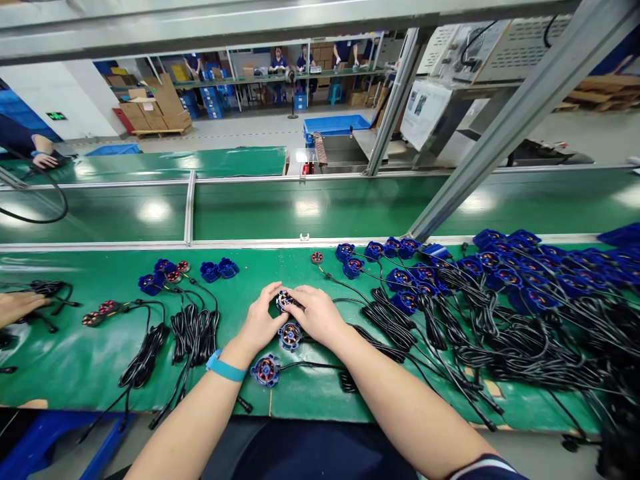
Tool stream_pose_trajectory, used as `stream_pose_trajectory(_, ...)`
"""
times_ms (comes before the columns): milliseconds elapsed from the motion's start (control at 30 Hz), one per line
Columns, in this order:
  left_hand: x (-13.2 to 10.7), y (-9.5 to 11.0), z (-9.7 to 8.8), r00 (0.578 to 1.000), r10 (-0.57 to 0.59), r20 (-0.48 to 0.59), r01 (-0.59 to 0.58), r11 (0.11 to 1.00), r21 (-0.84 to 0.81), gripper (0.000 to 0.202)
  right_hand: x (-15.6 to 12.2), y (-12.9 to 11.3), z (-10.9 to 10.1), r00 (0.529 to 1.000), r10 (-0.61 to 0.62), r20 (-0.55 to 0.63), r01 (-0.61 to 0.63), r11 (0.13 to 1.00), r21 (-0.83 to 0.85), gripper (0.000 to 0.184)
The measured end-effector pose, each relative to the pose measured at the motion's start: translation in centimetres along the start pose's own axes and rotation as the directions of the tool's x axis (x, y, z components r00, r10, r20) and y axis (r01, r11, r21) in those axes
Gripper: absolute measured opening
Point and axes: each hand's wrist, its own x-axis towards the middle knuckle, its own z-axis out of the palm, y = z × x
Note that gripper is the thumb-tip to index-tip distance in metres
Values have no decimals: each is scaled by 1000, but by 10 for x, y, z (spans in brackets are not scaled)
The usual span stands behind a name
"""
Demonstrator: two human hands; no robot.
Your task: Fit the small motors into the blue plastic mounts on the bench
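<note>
My left hand (259,321) and my right hand (320,316) meet at the middle of the green bench, fingers closed around a small round blue housing (285,301) with wired parts inside. My fingers partly cover it. Just below my hands lies a second round blue housing (290,336) with an orange and black inside. Closer to me, beside my left wrist with its teal band (226,366), is a third round blue housing (267,371); a black cable (313,364) runs from it to the right, under my right forearm.
Many blue housings (505,277) with bundled black cables (500,353) crowd the right side. To the left lie cable bundles (194,333), red round parts (105,311) and blue shells (219,269). Another person's hand (23,307) rests at the left edge. A metal post (500,133) slants ahead.
</note>
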Motion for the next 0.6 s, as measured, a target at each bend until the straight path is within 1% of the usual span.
stream_pose_trajectory(133,0,0,1,1000,-18,21,18,1000,-19,64,0,-2,-4,997,16,75,-14,1000,-24,39)
stream_pose_trajectory(200,0,-1,1,999,-31,29,31,999,-25,64,0,-6,-7,995,55,84,-51,997,-53,40)
stream_pose_trajectory(267,0,-1,1,999,-38,39,39,999,-30,64,0,-10,-9,993,68,94,-61,995,-81,39)
stream_pose_trajectory(400,0,0,1,996,-47,75,52,996,-78,68,-1,-13,-10,992,55,113,-51,998,-40,34)
stream_pose_trajectory(467,0,0,1,998,-47,52,52,993,-102,67,-3,-12,-10,994,63,85,-61,998,-21,38)
stream_pose_trajectory(533,-1,0,1,1000,-25,-7,24,994,-103,62,-5,-8,-12,996,68,58,-68,998,-15,45)
stream_pose_trajectory(600,-2,-1,1,999,12,-51,-16,996,-86,56,-8,-4,-14,997,70,41,-70,998,-7,42)
